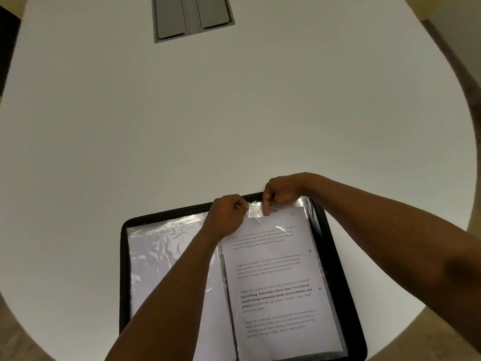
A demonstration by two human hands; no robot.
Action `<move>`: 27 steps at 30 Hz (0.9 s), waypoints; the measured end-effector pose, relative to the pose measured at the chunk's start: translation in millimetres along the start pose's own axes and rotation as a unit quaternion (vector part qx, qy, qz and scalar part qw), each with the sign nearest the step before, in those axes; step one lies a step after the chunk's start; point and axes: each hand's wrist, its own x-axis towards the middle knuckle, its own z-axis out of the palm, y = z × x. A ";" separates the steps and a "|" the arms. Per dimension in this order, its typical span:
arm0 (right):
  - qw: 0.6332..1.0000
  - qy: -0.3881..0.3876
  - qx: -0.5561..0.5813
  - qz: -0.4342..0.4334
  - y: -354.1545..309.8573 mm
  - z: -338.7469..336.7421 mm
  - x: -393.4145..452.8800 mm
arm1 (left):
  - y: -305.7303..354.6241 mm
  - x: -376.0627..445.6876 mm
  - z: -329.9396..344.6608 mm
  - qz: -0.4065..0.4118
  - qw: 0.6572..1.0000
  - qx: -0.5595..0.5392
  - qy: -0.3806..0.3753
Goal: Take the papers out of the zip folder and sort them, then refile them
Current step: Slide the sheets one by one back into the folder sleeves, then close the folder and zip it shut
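A black zip folder (338, 256) lies open at the table's near edge, with clear plastic sleeves on both sides. The right-hand sleeve (299, 204) holds a printed paper (276, 280) with several text paragraphs. The left sleeve (161, 251) shows a blank white sheet under crinkled plastic. My left hand (226, 214) pinches the plastic at the top edge of the right sleeve. Just right of it, at the folder's far rim, my right hand (281, 194) pinches the same top edge. Both forearms cross over the folder.
The white table (234, 113) stretches far beyond the folder. A grey recessed cable hatch (192, 16) sits at its far middle. Wooden floor (463, 74) shows past the table's curved right edge and at both near corners.
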 end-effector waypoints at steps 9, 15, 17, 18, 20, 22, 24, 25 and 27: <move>0.912 0.395 0.089 0.065 7.0 36.0 -13.8 | -5.3 -21.9 6.7 0.009 0.996 -0.029 0.081; 0.853 0.514 0.088 0.022 -9.1 98.7 -37.2 | -40.7 -78.9 5.7 -0.015 0.984 -0.025 0.178; 0.869 0.489 0.073 0.010 -21.8 122.9 -44.5 | -53.8 -104.9 5.4 -0.048 0.978 -0.017 0.200; 0.882 0.469 0.057 0.007 -29.7 136.2 -47.4 | -60.2 -118.9 5.8 -0.064 0.976 -0.008 0.210; 0.903 0.430 0.007 -0.003 -44.6 165.9 -49.1 | -72.0 -146.3 7.0 -0.094 0.968 0.013 0.231; 0.916 0.399 -0.034 -0.023 -56.7 194.8 -48.4 | -83.5 -172.1 9.2 -0.124 0.960 0.023 0.249; 0.924 0.373 -0.075 -0.035 -63.7 219.0 -45.5 | -96.0 -194.2 11.4 -0.163 0.952 0.027 0.259; 0.928 0.360 -0.093 -0.034 -65.6 227.7 -44.0 | -102.6 -203.4 12.3 -0.184 0.948 0.036 0.258; 0.936 0.334 -0.113 -0.022 -66.6 239.3 -42.5 | -112.7 -219.1 12.8 -0.226 0.941 0.062 0.246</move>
